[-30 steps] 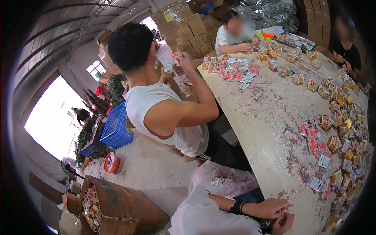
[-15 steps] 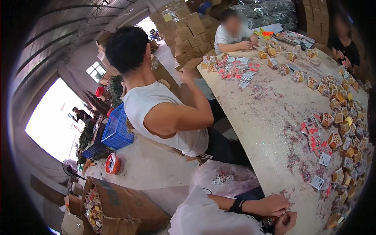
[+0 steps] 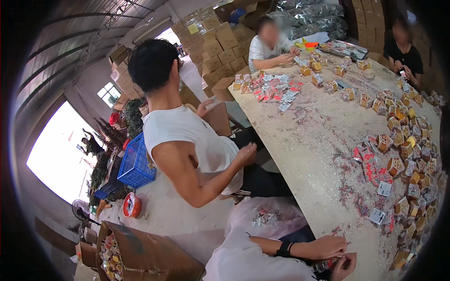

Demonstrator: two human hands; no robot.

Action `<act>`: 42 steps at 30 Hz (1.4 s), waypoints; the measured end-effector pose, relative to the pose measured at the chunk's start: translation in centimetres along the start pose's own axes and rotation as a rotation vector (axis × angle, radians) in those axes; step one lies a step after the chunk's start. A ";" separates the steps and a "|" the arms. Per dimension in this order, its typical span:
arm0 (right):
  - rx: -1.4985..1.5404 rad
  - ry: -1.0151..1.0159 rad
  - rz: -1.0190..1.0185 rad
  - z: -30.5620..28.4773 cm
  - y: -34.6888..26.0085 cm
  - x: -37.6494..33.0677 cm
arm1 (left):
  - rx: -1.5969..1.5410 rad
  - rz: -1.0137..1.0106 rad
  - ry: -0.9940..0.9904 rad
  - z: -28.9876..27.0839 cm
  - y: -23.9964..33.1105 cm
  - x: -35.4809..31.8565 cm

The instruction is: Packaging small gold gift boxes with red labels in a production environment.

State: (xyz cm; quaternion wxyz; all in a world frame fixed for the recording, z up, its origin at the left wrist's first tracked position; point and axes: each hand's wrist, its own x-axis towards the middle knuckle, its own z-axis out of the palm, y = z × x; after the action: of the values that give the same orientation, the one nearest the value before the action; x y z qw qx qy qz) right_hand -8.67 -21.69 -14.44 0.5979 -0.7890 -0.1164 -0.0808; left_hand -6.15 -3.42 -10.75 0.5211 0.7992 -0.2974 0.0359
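My left hand (image 3: 328,247), with a black band on its wrist, reaches in over the table's near edge. Its fingers are closed in a pinch and meet those of my right hand (image 3: 344,267), which is closed too. Whatever the fingertips grip is too small and covered to name. Just under the hands, partly hidden by them, shows a small shiny wrapped piece (image 3: 324,265) with red on it. The pale table (image 3: 309,154) is strewn with glitter. Several flat red and white packets (image 3: 373,171) lie ahead of my hands.
Many small wrapped house-shaped ornaments (image 3: 396,165) crowd the table's right side. Beside me on the left sits a co-worker (image 3: 192,140) in a white sleeveless top; two more people sit at the far side. A pink plastic bag (image 3: 262,213) and a large carton (image 3: 150,248) stand nearby.
The co-worker on the left has lowered a raised arm and turned slightly. My hands stay together in nearly the same spot, and the view has shifted a little.
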 end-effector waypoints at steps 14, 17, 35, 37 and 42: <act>0.103 -0.076 0.062 0.1 0.4 -0.6 | -0.039 -0.062 -0.016 0.0 0.5 0.4; 0.011 -0.123 -0.051 -0.1 -0.2 0.0 | -0.058 -0.193 -0.066 -0.3 1.8 0.6; -0.275 0.019 -0.358 -0.8 -1.1 -1.0 | -0.313 -0.488 -0.258 -0.1 1.8 1.6; -0.219 0.023 -0.323 -0.8 -0.6 -1.5 | -0.256 -0.480 -0.290 0.4 1.6 1.4; -0.038 0.055 -0.236 -0.6 1.0 -2.4 | -0.225 -0.471 -0.314 1.2 1.3 1.1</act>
State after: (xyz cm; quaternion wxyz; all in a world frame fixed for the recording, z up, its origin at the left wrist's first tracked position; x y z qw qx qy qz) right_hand -10.65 -22.67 -15.81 0.5720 -0.7786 -0.1903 -0.1745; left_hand -6.22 -5.31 -9.84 0.5480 0.7792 -0.1830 -0.2430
